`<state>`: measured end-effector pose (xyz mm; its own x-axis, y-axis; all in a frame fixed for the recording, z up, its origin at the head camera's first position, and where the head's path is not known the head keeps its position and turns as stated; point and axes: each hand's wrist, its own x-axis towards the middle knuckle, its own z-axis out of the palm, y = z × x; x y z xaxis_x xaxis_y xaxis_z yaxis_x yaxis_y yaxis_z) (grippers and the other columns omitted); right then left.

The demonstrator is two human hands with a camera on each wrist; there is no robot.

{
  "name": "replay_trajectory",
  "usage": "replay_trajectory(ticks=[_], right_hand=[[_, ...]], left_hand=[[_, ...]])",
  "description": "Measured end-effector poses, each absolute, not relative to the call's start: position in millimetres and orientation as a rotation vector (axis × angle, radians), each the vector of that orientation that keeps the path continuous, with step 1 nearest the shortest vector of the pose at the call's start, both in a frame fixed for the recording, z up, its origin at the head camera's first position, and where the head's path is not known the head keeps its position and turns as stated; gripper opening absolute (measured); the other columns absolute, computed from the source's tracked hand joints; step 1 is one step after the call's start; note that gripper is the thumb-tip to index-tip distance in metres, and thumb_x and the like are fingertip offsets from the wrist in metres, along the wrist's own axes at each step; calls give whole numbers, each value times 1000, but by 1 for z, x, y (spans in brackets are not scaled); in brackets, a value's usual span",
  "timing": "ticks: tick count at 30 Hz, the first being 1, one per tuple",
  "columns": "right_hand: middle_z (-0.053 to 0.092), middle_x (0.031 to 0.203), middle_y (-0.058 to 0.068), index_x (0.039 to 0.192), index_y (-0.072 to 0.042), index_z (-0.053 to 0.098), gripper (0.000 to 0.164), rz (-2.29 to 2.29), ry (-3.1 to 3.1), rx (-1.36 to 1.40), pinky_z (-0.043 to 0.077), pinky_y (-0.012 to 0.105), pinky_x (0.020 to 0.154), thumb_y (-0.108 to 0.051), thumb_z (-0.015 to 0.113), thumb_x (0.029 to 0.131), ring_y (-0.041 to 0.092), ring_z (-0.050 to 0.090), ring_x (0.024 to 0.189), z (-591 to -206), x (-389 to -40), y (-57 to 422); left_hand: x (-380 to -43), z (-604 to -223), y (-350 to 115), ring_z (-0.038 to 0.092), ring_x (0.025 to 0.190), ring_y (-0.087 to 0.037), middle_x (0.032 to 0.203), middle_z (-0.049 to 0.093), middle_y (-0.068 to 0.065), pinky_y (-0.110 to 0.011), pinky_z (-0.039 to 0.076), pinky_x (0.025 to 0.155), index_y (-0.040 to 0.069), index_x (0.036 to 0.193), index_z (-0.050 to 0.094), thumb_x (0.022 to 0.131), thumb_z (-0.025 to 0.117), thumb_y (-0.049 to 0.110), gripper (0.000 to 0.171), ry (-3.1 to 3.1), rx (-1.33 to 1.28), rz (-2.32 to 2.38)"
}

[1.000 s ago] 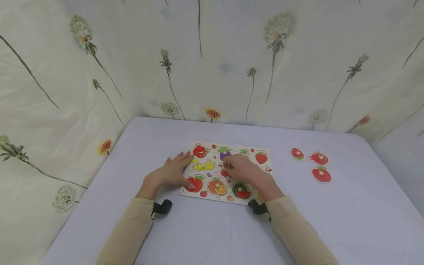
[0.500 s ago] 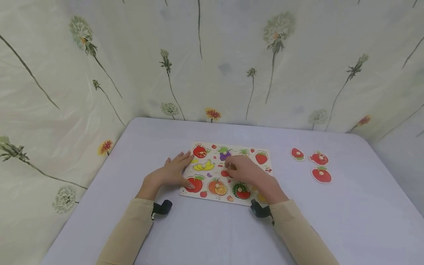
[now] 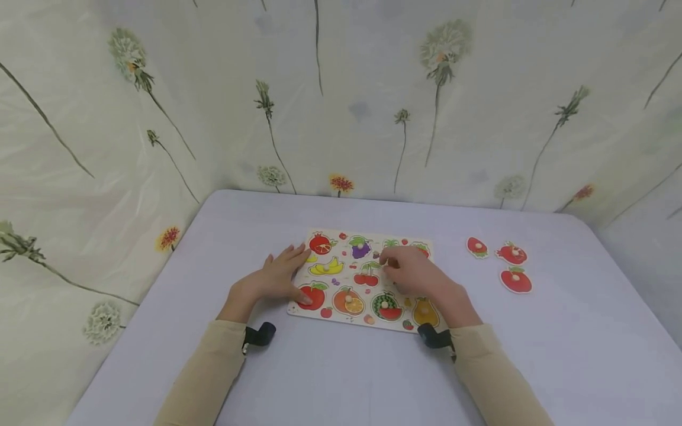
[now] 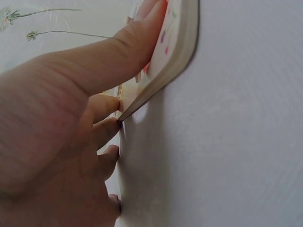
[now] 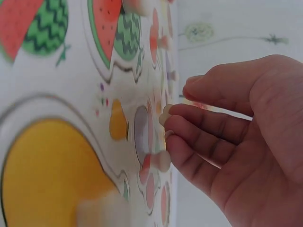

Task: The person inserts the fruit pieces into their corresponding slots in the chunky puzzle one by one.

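Observation:
A fruit knob puzzle board (image 3: 305,278) lies flat on the table. My left hand (image 3: 277,275) rests at its left edge, fingers spread and thumb lying over the apple piece (image 3: 318,294). The left wrist view shows that thumb (image 4: 128,52) on top of the board and the fingers along its edge. Low over the right half of the board hovers my right hand (image 3: 410,269), just right of the cherry piece (image 3: 366,277). Its fingers are loosely bent, the thumb apart from them, in the right wrist view. It covers part of the strawberry picture (image 3: 423,248).
Three loose pieces lie right of the board: a strawberry (image 3: 477,247), a pomegranate (image 3: 512,253) and a red fruit with a green leaf (image 3: 515,280). Banana (image 3: 327,267), grape (image 3: 360,247), orange (image 3: 348,302), watermelon (image 3: 386,307) and pear (image 3: 426,313) show on the board. A flowered curtain (image 3: 351,136) hangs behind.
My right hand has moved right, off the cherry piece, uncovering it and the pear. My left hand keeps its place on the board. The loose pieces have not moved.

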<state>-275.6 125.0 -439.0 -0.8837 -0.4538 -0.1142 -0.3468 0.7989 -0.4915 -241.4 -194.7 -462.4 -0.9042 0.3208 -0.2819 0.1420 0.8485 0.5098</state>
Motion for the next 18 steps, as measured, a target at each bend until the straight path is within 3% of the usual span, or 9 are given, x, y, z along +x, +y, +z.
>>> replay_trajectory(ticks=[14,18], right_hand=[[64,97,7,115,-13,67,21,-767,2765,-561,49,29,65,-17,59,96,20,56,80,-437,-287,155],[67,105,8,114,-15,66,20,-755,2788,-511,53,32,74,-18,59,95,22,59,87,-438,-290,164]], left_hand=[[-242,-463,-194,-1,158,-26,169,10,0,-64,0,123,19,160,20,73,83,48,111,2667,346,685],[-242,-463,-194,-1,158,-26,169,10,0,-64,0,124,20,160,21,72,83,49,111,2669,343,693]])
